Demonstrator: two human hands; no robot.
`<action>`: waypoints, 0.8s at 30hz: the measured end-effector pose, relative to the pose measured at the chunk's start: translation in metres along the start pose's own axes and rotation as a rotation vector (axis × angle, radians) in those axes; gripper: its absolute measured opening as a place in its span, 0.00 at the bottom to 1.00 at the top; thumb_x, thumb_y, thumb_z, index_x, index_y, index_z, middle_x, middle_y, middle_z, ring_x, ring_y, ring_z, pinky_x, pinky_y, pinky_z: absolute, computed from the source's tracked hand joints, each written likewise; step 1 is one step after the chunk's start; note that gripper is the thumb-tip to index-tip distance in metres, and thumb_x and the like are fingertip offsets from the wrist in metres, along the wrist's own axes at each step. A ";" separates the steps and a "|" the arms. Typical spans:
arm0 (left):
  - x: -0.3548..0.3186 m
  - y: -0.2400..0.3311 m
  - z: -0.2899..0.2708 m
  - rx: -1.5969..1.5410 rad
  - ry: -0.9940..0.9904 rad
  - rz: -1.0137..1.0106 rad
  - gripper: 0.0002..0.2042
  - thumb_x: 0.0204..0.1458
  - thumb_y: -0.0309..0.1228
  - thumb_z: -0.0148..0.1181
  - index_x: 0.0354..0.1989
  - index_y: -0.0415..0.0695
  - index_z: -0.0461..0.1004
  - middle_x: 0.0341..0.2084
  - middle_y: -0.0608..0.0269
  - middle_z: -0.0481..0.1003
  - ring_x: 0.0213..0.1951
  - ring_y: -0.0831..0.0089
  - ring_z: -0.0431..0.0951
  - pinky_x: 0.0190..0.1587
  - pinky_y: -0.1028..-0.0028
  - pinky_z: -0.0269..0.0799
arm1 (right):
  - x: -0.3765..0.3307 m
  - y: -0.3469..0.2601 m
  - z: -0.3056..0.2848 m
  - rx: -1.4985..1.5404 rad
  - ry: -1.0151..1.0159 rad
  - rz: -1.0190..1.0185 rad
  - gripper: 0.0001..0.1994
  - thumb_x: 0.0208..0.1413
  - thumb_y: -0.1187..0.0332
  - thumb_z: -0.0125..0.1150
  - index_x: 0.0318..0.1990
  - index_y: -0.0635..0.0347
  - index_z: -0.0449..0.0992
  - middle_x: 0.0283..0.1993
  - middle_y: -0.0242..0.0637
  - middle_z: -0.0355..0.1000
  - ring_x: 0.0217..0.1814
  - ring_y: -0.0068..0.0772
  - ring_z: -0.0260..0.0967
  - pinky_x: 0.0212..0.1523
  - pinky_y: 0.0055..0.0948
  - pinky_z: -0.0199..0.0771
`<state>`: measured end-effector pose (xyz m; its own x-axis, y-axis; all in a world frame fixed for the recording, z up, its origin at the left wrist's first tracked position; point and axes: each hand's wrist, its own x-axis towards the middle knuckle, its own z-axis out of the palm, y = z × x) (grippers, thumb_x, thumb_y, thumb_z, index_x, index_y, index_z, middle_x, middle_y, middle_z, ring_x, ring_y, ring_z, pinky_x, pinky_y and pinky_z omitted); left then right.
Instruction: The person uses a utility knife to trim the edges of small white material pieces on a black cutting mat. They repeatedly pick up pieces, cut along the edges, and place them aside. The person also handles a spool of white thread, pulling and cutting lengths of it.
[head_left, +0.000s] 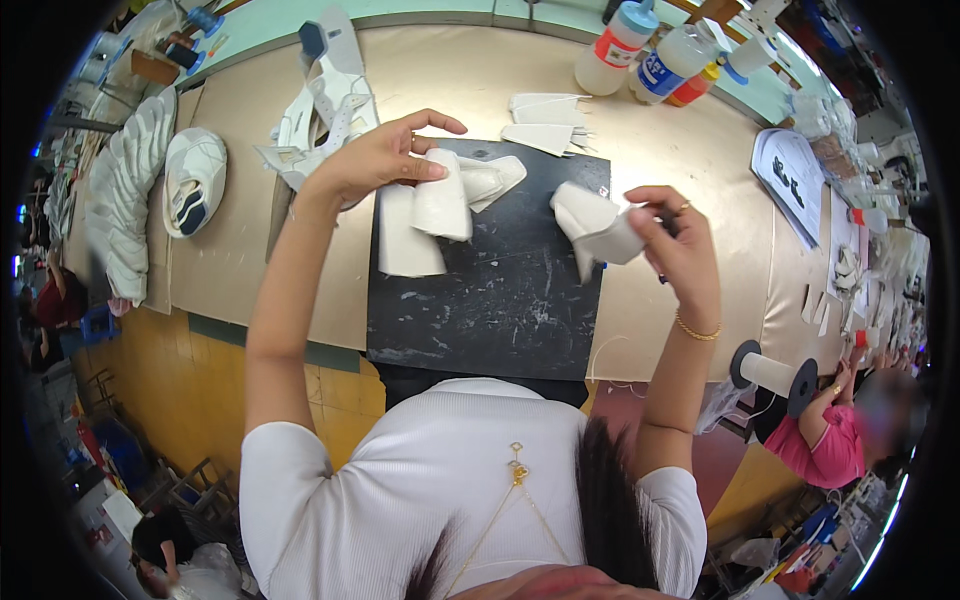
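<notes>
My left hand [385,160] is over the far left part of a black board [490,310]. Its thumb and fingers pinch a curved white shoe piece [446,205]; the index finger sticks out above. A flat white strip [410,245] shows just beneath that piece, and a folded white piece [495,182] is beside it; whether they touch the hand is hard to tell. My right hand [682,250] grips a second curved white shoe piece [597,222], slightly blurred, above the board's right edge.
Several white shoe uppers [130,190] stand nested at the left, near a single upper [195,180]. White shoe parts [335,90] and small white pieces [545,125] lie farther back. Bottles [612,55], printed sheets [790,185] and a thread spool [775,376] are rightward. A person in pink [820,445] sits nearby.
</notes>
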<state>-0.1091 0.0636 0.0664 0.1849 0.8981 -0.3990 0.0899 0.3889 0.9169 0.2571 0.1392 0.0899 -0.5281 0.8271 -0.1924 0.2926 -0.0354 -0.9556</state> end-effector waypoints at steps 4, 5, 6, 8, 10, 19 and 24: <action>0.025 0.024 -0.020 0.474 -0.184 -0.110 0.24 0.50 0.31 0.74 0.56 0.43 0.76 0.26 0.71 0.76 0.28 0.82 0.71 0.32 0.77 0.64 | 0.014 0.006 0.024 -0.048 -0.049 -0.008 0.10 0.63 0.68 0.66 0.48 0.62 0.81 0.30 0.23 0.71 0.21 0.09 0.58 0.20 0.14 0.56; 0.038 0.028 -0.016 0.581 -0.257 -0.062 0.22 0.50 0.32 0.74 0.53 0.42 0.77 0.27 0.71 0.77 0.29 0.80 0.73 0.34 0.76 0.66 | 0.014 0.004 0.026 -0.021 -0.033 0.025 0.11 0.63 0.68 0.67 0.49 0.63 0.81 0.32 0.25 0.72 0.21 0.09 0.59 0.20 0.15 0.56; 0.054 0.031 -0.011 0.686 -0.338 -0.010 0.21 0.50 0.33 0.74 0.51 0.41 0.79 0.27 0.70 0.77 0.29 0.78 0.74 0.35 0.75 0.68 | 0.014 0.003 0.025 -0.004 -0.010 0.029 0.10 0.63 0.69 0.67 0.49 0.63 0.80 0.33 0.26 0.73 0.21 0.09 0.59 0.19 0.15 0.56; 0.081 0.006 -0.005 0.706 -0.330 0.293 0.18 0.51 0.38 0.73 0.46 0.41 0.82 0.31 0.63 0.80 0.34 0.70 0.79 0.40 0.70 0.73 | 0.014 0.001 0.027 0.039 0.018 0.023 0.10 0.63 0.70 0.66 0.49 0.63 0.80 0.34 0.28 0.73 0.20 0.09 0.58 0.18 0.15 0.55; 0.087 0.011 0.025 1.029 0.070 0.684 0.15 0.56 0.41 0.67 0.47 0.46 0.82 0.35 0.55 0.81 0.40 0.62 0.83 0.44 0.66 0.77 | 0.006 -0.002 0.021 0.065 0.083 0.044 0.10 0.63 0.70 0.65 0.50 0.64 0.80 0.35 0.29 0.74 0.19 0.10 0.58 0.17 0.15 0.54; 0.015 -0.050 0.136 -0.099 -0.013 -0.043 0.27 0.69 0.52 0.49 0.50 0.36 0.78 0.36 0.50 0.82 0.29 0.66 0.83 0.34 0.70 0.80 | -0.026 0.024 0.031 0.020 0.034 -0.019 0.09 0.63 0.73 0.63 0.49 0.66 0.77 0.28 0.30 0.70 0.16 0.13 0.57 0.15 0.17 0.54; 0.014 -0.076 0.139 0.218 0.130 0.192 0.11 0.58 0.34 0.62 0.37 0.37 0.80 0.32 0.48 0.82 0.30 0.60 0.84 0.34 0.62 0.76 | -0.043 0.009 0.039 0.109 0.015 -0.282 0.12 0.65 0.69 0.64 0.51 0.65 0.75 0.27 0.29 0.68 0.15 0.12 0.55 0.15 0.16 0.52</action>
<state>0.0230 0.0178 -0.0104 0.0933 0.9752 -0.2009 0.2759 0.1686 0.9463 0.2512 0.0816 0.0811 -0.5640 0.8211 0.0870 0.0483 0.1380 -0.9893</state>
